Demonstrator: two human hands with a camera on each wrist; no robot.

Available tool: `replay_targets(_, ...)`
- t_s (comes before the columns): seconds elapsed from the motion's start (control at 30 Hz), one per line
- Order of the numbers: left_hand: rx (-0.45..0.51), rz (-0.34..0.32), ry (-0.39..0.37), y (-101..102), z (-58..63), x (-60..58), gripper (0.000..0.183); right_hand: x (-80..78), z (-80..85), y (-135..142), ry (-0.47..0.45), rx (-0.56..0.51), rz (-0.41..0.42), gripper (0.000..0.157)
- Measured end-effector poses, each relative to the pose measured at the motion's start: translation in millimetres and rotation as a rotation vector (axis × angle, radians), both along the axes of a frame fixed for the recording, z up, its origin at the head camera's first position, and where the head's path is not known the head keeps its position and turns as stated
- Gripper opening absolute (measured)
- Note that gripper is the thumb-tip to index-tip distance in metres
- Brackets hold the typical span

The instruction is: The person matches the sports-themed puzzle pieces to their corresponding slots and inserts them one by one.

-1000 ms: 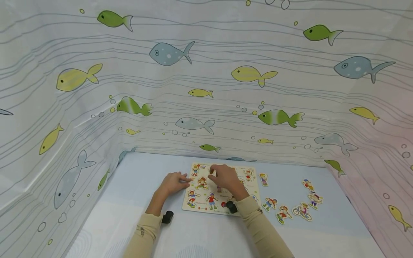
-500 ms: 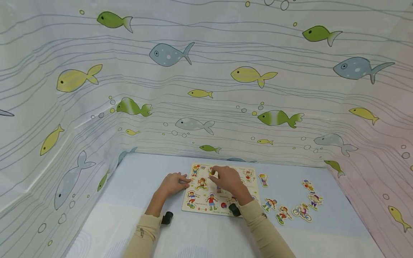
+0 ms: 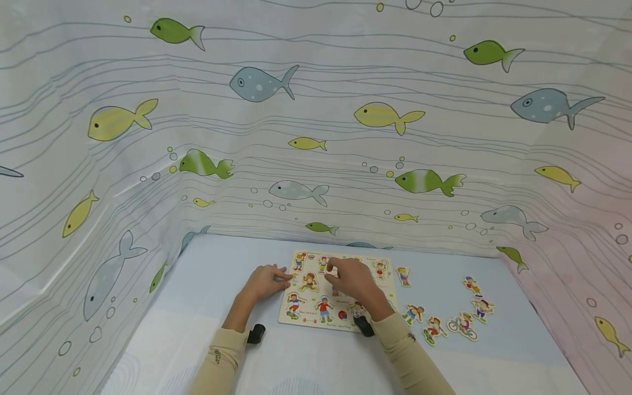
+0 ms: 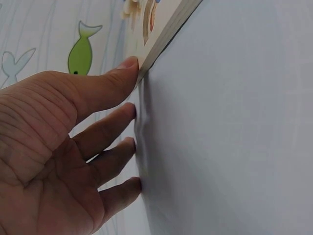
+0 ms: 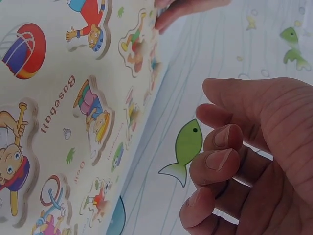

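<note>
A wooden peg-style picture puzzle board point(image 3: 316, 315) with sports figures lies on the table, several of its figure pieces set in it. My left hand point(image 3: 266, 281) rests at its left edge. In the left wrist view the thumb point(image 4: 122, 81) touches the board's edge, and the other fingertips rest on the table. Over the board's middle is my right hand point(image 3: 349, 278), its fingers point(image 5: 215, 166) loosely curled with nothing between them. Just left of its fingertips, a figure piece point(image 3: 323, 264) sits in the top row. The hand and forearm cover part of the board.
Several loose figure pieces lie right of the board, among them a cyclist point(image 3: 463, 326), a skateboarder point(image 3: 434, 329) and a golden-haired figure point(image 3: 403, 276) near the board's edge. A fish-patterned sheet point(image 3: 316, 164) rises behind the table and at both sides.
My right hand has drawn back a little to the right and toward me, away from the top-row figure piece, which now shows more fully. The left hand has stayed in place.
</note>
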State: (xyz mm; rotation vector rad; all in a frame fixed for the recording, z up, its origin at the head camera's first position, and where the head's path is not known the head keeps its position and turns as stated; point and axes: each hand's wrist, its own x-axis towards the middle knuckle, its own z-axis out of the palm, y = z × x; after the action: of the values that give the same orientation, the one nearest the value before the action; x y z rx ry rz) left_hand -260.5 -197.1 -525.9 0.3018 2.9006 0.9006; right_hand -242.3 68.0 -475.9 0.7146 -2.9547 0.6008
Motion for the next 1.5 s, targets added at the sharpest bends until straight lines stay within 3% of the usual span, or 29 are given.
replay_targets(0.37,0.003,0.004,-0.008,0.8,1.1,2.4,0.022,11.4,12.4,5.0,0.009,0.012,-0.006,0.018)
replay_targets(1.13,-0.01,0.005,-0.002,-1.3,-3.6,-1.4,0.022,17.1,4.1,28.0,0.012,0.027,-0.056,0.018)
replay_targets(1.5,-0.011,0.003,-0.006,-0.9,-5.5,-3.4,0.023,20.4,10.5,44.4,0.016,0.008,-0.073,0.018)
